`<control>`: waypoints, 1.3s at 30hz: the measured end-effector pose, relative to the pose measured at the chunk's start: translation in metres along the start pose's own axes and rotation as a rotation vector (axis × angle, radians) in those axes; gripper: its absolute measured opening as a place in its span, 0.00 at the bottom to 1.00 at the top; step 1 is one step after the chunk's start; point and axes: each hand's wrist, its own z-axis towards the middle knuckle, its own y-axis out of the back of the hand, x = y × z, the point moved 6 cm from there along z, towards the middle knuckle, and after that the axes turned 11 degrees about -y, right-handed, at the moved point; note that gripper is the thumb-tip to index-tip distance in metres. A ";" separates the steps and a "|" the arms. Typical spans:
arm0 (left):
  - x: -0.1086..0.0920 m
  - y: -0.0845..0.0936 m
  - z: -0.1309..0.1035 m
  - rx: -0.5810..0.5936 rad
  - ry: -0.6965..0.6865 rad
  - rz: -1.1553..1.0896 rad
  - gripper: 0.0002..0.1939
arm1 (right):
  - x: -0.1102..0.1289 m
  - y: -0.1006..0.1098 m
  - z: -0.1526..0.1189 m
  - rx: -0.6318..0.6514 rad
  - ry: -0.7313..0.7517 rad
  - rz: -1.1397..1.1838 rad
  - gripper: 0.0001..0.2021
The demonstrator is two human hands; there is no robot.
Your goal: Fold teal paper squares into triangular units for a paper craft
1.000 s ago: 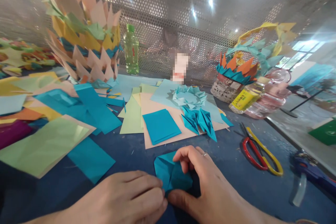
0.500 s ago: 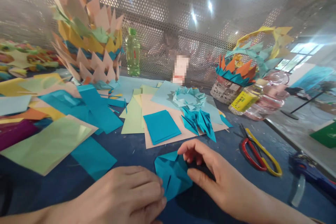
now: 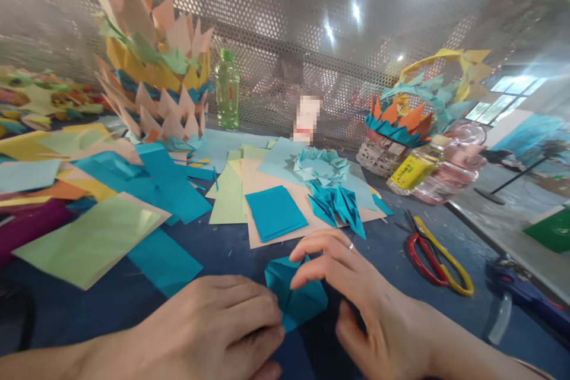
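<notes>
Blue folded paper [image 3: 309, 304]: left hand [image 3: 222, 320] curled, gripping its edge; right hand [image 3: 369, 294] loosely spread over it

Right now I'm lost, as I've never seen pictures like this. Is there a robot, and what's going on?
No robot here: these are a person's own bare hands, seen through one head-worn camera looking forward and down. The left hand touches the left side of a folded blue sheet; its grip is partly hidden. The right hand is open, its fingers over that sheet; I can't tell whether they touch it. On the dark blue table are a stack of blue squares, lying on other paper, and scissors with red and yellow handles. Farther back stand a green-capped bottle and a tiered paper piece.
</notes>
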 end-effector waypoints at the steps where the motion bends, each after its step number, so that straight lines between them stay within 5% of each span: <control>1: -0.001 0.000 0.000 0.016 0.008 -0.012 0.17 | 0.004 -0.001 -0.001 0.025 0.014 0.011 0.33; 8: -0.004 0.003 -0.006 0.051 0.062 -0.012 0.16 | 0.005 -0.007 -0.005 0.091 0.025 -0.093 0.28; 19: -0.002 0.004 -0.003 0.014 0.053 0.014 0.16 | 0.003 -0.002 -0.003 -0.089 0.184 -0.244 0.06; 25: -0.005 0.005 -0.005 0.002 0.024 -0.001 0.15 | 0.008 -0.002 -0.007 -0.060 0.197 -0.210 0.07; 39: -0.004 0.002 -0.012 -0.045 0.031 -0.020 0.10 | -0.019 -0.014 -0.001 -0.056 -0.255 0.157 0.08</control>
